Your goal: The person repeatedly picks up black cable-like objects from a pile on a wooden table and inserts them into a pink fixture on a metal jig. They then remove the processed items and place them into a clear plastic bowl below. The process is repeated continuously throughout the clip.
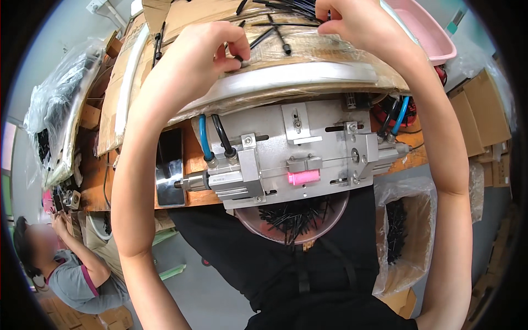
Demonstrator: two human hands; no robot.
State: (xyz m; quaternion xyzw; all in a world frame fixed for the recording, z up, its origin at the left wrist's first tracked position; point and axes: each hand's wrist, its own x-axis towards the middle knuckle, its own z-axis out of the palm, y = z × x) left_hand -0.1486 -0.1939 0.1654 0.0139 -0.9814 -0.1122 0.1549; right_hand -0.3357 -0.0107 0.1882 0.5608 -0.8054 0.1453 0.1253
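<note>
My left hand (pixel 212 52) is closed in a pinch on the dark end of a thin black rod (pixel 263 37), low over the plastic-wrapped cardboard surface (pixel 308 47). My right hand (pixel 355 25) has its thumb and fingers curled together at the edge of a pile of black rods (pixel 286 7). Whether a rod sits between those fingertips is hidden. Between the hands lies a loose black rod with a thicker knob end (pixel 286 48). Nearer to me stands a metal fixture (pixel 324 124) with two pneumatic cylinders (pixel 234 184) and a pink block (pixel 303 177).
A bowl (pixel 344 212) of black rods rests at my lap under the fixture. Blue air hoses (pixel 203 137) rise beside it. A phone (pixel 170 165) lies left, a pink basin (pixel 426 30) far right, a lined box (pixel 404 231) lower right. Another person (pixel 82 272) sits left.
</note>
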